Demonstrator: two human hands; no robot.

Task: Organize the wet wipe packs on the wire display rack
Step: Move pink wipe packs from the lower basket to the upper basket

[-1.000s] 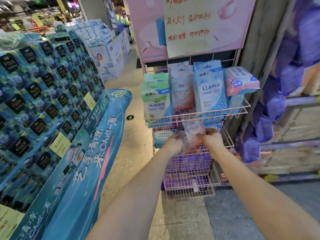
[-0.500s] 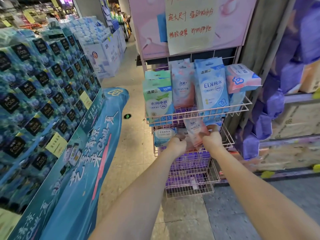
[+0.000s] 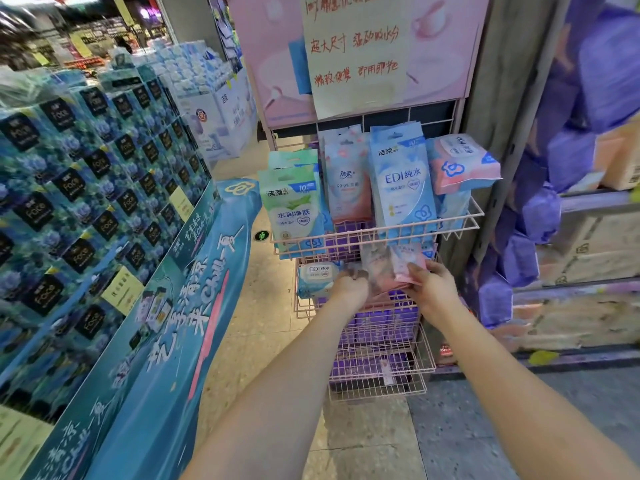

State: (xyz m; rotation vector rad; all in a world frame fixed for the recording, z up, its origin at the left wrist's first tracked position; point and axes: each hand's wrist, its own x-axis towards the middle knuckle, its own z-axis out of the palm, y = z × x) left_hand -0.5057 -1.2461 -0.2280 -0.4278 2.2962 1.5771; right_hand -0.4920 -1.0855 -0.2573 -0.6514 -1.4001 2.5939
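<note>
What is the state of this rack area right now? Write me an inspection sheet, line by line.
Surface: pink wire display rack, several tiers; upper tier holds upright packs.
Job's things: green wet wipe pack, pale pink wet wipe pack and tall blue wet wipe pack stand upright side by side; a pink-and-blue soft pack lies on top at the right; a flat blue pack sits on the second tier.
Clutter: purple packs fill the lower tiers.
Grippers: left hand and right hand both grip small pink sachets.
Cables: nothing seen.
Surroundings: stacked blue tissue boxes left; handwritten paper sign above.
</note>
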